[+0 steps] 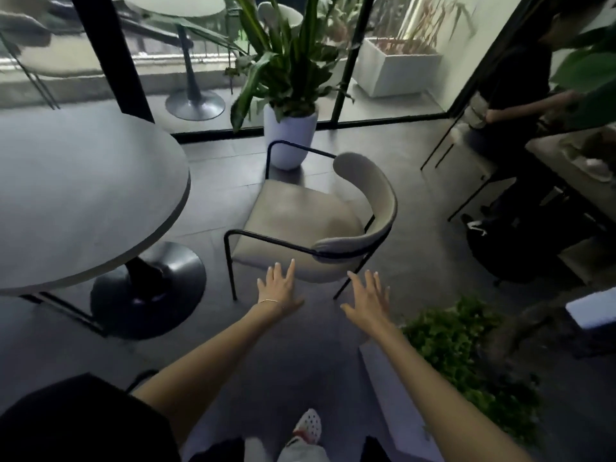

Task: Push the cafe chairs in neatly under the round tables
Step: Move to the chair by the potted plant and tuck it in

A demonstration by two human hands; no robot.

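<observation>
Both arms stretch forward — left hand [278, 288] and right hand [368, 296] palm-down, fingers spread, empty, just short of the chair [306, 221] beside the round tabletop [83, 195].

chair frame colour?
Black metal frame on the beige-cushioned chair, clearest in the head view.

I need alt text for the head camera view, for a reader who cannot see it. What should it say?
Two bare hands, left hand and right hand, reach open toward a beige chair that stands clear of the round table on the left, not yet pushed under. A potted plant stands behind the chair by the window.
</observation>
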